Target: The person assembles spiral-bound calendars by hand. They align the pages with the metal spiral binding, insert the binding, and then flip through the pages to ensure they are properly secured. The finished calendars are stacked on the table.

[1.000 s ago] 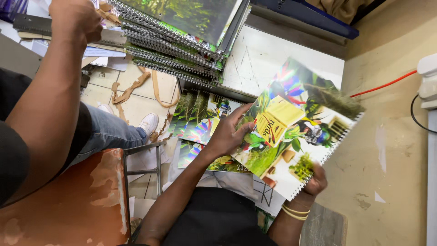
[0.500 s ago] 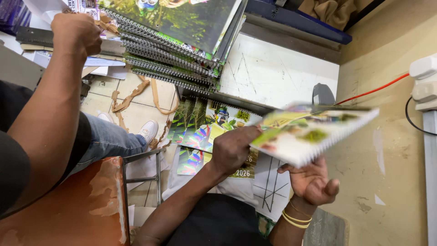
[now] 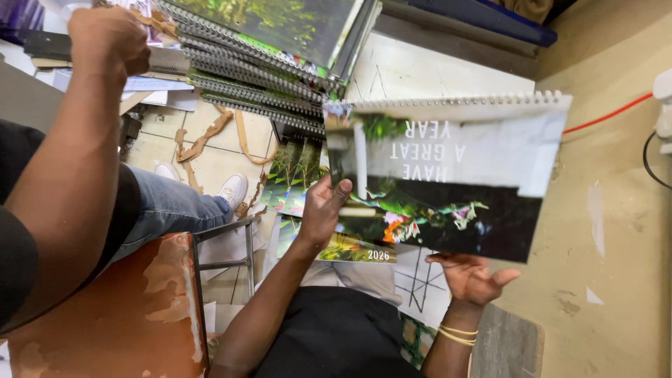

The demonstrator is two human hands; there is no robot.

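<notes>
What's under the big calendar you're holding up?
Under the calendar, more colourful printed sheets lie on the white table. The right hand props its lower edge. Whatever lies straight beneath it is hidden.

Single head-worn view, looking steeply down, close over the lap, seemingly tilted, floor beyond

Grips the left edge of a spiral-bound calendar [image 3: 448, 175] with the left hand [image 3: 323, 210], thumb on its face; props the lower edge on the right hand [image 3: 472, 276], palm up, fingers spread, bangles at the wrist. Holds it tilted, wire binding on top, above loose printed sheets [image 3: 297, 175] and just beside a stack of spiral-bound calendars [image 3: 266, 63]. Shares the view with another person's raised fist [image 3: 105, 35] near the stack, a white shoe [image 3: 231, 189] and a rusty orange stool [image 3: 105, 308].
</notes>
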